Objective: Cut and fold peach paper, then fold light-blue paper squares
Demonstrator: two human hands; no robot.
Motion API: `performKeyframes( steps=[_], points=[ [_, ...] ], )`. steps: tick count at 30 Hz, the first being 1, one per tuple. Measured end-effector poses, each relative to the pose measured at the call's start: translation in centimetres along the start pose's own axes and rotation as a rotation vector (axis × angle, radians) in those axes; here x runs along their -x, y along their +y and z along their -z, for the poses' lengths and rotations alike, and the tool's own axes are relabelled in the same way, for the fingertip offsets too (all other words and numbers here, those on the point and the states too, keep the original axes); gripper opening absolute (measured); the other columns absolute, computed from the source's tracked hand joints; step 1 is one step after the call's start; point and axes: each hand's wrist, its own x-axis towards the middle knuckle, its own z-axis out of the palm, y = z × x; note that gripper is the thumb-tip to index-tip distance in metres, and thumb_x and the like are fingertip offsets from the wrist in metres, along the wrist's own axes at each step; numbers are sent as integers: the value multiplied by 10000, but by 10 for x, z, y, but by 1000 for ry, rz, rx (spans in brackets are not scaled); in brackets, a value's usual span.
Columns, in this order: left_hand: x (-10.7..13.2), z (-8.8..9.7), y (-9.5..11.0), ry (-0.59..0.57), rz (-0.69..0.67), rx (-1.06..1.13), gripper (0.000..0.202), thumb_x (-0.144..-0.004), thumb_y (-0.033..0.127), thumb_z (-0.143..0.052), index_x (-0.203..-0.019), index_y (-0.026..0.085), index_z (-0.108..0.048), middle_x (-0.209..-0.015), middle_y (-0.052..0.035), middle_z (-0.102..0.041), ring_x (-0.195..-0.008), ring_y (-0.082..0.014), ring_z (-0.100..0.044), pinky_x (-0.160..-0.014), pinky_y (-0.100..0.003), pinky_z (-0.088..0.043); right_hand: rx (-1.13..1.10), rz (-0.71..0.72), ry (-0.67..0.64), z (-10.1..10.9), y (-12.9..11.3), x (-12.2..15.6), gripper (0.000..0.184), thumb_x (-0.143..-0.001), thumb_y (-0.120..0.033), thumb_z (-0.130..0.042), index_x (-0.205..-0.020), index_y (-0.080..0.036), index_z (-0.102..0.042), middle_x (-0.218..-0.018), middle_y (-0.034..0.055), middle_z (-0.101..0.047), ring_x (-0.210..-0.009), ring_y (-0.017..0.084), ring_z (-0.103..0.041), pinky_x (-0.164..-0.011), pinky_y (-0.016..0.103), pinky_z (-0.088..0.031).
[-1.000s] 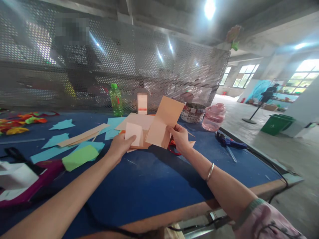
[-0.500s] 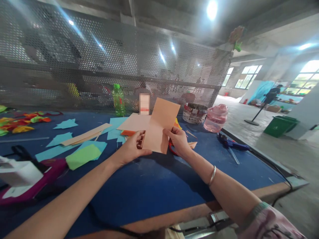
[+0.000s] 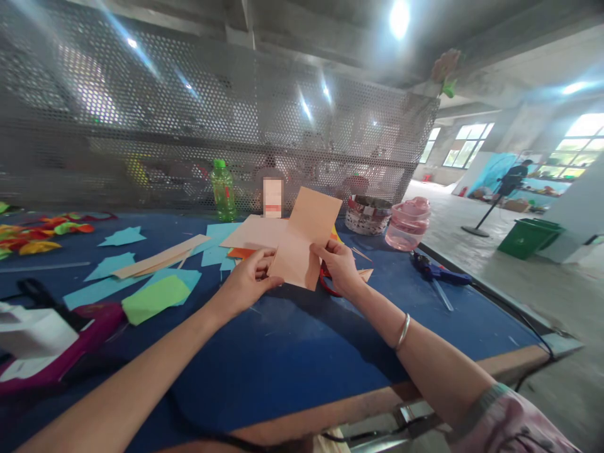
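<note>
Overall, we record one blue counter with a perforated metal screen behind it and one green bin on the floor to the right. The folded peach card is held above the middle of the counter, its upper panel tilted up, with a flat peach sheet just behind it. We find both hands on the card. The left hand has its fingers closed on the card's left edge, and the right hand grips the lower right edge with its fingers. Compared with half a second earlier, the left fingers are less tightly curled, while the card sits in nearly the same place.

We count two containers beyond the card: one woven basket and one pink plastic jar. We cannot make out the contents of either. Also present are one green bottle, one blue hot glue gun, and one pair of red-handled scissors under the card. To the left lie two star-shaped blue paper pieces and one green paper piece. One metal bangle circles the right wrist.
</note>
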Motion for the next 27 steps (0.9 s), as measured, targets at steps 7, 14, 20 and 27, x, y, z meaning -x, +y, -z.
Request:
performKeyframes(
  steps=[7,14,20,27],
  points=[
    [2,-1,3,39,4,5,487,-670,337,-797,-1102,194,-623,-713,-18,-733,-541,-191,-641,-543,-313,-507,18,37,-18,1,5,-3,267,-598,-395,-758,-692,-209,-591,-610,-30,-593,-535,104,-509,-484,220,-395],
    [3,-1,13,135,88,93,481,-622,439,-850,-999,176,-707,-875,-94,-762,-806,-276,-713,-704,-359,-535,50,63,-65,-1,3,0,297,-615,-425,-769,-661,-217,-563,-602,-31,-582,-541,114,-517,-508,238,-405],
    [9,-7,25,-1,153,320,520,-595,409,-883,-1021,174,-699,-1031,-118,-771,-990,-305,-709,-848,-398,-539,132,116,-221,-10,2,13,236,-670,-383,-738,-676,-209,-578,-629,-30,-591,-593,126,-555,-561,242,-422],
    [9,-10,19,175,229,396,394,-503,336,-895,-814,185,-706,-821,-72,-782,-853,-291,-730,-786,-392,-557,137,93,-304,-16,-3,25,307,-758,-477,-701,-893,-207,-648,-754,-8,-653,-680,146,-616,-585,237,-473]
  ],
)
